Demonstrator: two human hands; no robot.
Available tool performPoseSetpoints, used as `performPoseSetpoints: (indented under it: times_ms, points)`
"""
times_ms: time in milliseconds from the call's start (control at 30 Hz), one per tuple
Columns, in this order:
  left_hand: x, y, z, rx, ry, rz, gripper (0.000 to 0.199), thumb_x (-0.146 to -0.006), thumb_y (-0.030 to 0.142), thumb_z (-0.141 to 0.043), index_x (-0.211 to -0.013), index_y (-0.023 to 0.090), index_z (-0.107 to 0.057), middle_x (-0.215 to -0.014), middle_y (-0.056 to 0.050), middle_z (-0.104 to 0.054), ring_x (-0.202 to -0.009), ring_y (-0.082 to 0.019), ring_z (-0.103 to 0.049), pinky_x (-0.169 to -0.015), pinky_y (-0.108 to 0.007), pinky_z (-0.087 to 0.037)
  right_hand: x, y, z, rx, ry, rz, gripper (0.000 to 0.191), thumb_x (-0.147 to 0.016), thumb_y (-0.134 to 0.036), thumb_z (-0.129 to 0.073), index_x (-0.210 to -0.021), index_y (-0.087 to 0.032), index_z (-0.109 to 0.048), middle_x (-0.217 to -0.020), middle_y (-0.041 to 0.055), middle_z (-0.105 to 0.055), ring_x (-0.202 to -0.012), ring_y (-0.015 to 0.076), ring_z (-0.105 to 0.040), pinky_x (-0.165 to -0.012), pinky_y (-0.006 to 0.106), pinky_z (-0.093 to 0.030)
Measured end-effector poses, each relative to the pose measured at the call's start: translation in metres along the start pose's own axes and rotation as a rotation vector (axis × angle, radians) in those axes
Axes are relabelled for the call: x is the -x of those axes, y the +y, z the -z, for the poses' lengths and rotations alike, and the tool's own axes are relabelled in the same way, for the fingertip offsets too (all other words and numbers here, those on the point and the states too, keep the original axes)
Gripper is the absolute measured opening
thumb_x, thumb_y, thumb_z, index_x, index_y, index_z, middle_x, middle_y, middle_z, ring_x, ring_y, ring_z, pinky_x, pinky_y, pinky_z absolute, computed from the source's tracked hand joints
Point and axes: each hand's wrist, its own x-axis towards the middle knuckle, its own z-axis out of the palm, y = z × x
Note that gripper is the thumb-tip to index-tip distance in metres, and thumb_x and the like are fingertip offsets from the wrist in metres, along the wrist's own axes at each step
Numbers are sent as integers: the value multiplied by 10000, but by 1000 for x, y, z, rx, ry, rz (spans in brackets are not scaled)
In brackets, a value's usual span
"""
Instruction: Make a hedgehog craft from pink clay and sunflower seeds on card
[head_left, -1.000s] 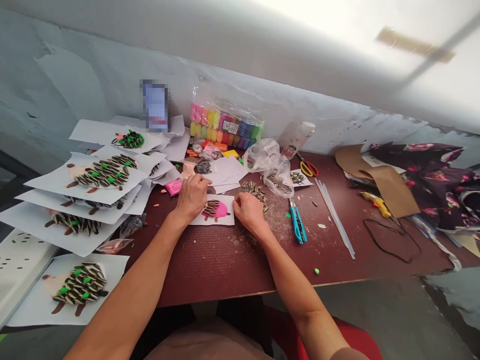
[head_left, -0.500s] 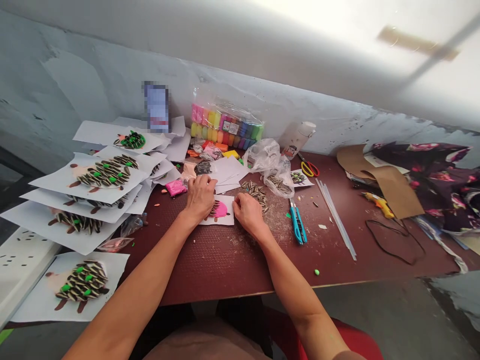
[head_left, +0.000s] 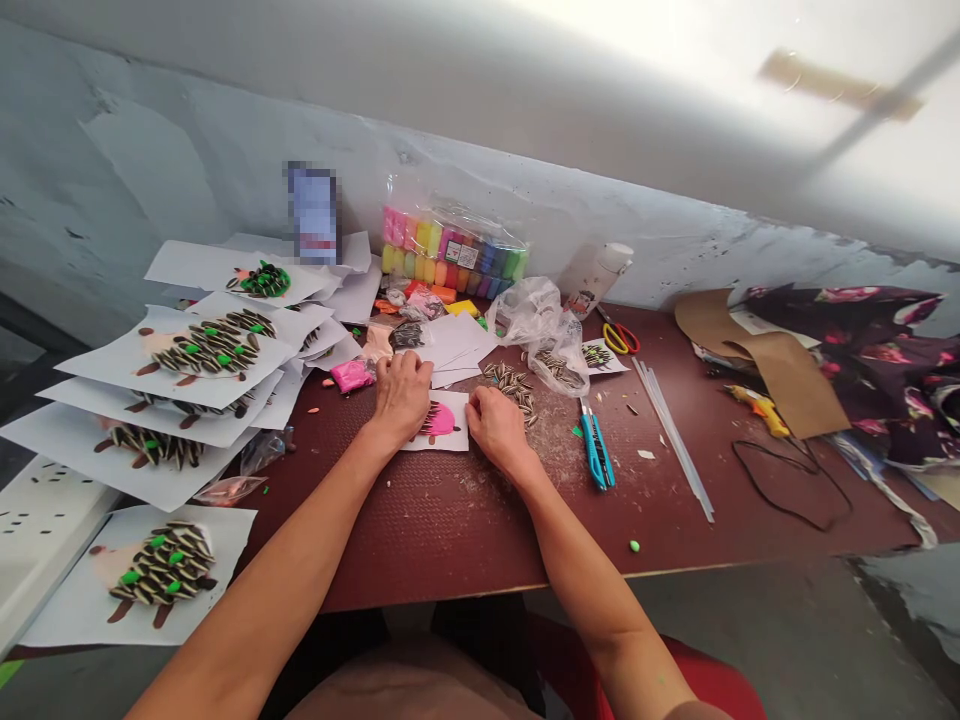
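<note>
A small white card (head_left: 456, 440) lies on the table, with a pink clay shape (head_left: 448, 420) on it that bears dark striped sunflower seeds along its left part. My left hand (head_left: 403, 392) rests over the card's left side, fingers bent and pressed together; their tips and anything in them are hidden. At the card's right edge is my right hand (head_left: 495, 425), its fingers curled into a pinch whose contents I cannot make out. Just behind that hand lies a pile of sunflower seeds (head_left: 517, 392). A pink clay packet (head_left: 352, 376) sits left of my left hand.
Stacked seed-hedgehog cards (head_left: 172, 380) fill the left. Behind are a clay pack (head_left: 450, 250), a plastic bag (head_left: 559, 365) and a white bottle (head_left: 596, 275). A blue utility knife (head_left: 596, 450), scissors (head_left: 621, 338), clear glue sticks (head_left: 673, 440) and a yellow glue gun (head_left: 761, 408) lie right.
Hardly anything differs. Both hands keep their places at the card, with only a very slight shift of the fingers and the view.
</note>
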Motion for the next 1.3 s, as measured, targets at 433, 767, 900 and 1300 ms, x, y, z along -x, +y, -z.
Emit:
performPoseSetpoints:
  times_ms: [433,767,900,1300]
  points:
    - [2,2,-1,-1,51,36,408,-926,112,-377,-1165,195,-697,-1210,-202,-611,-1126,-370,-524,-960,-569,-386,0,0,-1,3,0,1,209,-1028,-255,-476,-1065,-206,-675,-1055,72,-706,-918,191,-647,-732,278,-388]
    - [4,0,-3,12,102,64,407,-948,157,-404,-1277,204,-640,-1255,-195,-609,-1147,-374,-524,-974,-566,-380,0,0,-1,-6,8,-4,204,-1028,-259,-482,-1047,-211,-679,-1040,64,-703,-895,184,-646,-716,274,-372]
    - [3,-3,4,97,158,87,397,-997,212,-375,-1299,203,-631,-1255,-174,-611,-1160,-358,-530,-996,-537,-374,0,0,-1,-7,4,-8,201,-1029,-258,-484,-1044,-211,-678,-1054,65,-708,-912,182,-650,-721,270,-368]
    - [-4,-43,6,282,142,61,304,-974,249,-429,-989,184,-725,-977,-110,-755,-976,-278,-667,-902,-410,-509,2,1,1,39,15,14,223,-1052,-267,-461,-1083,-210,-675,-1097,75,-708,-940,187,-650,-725,272,-379]
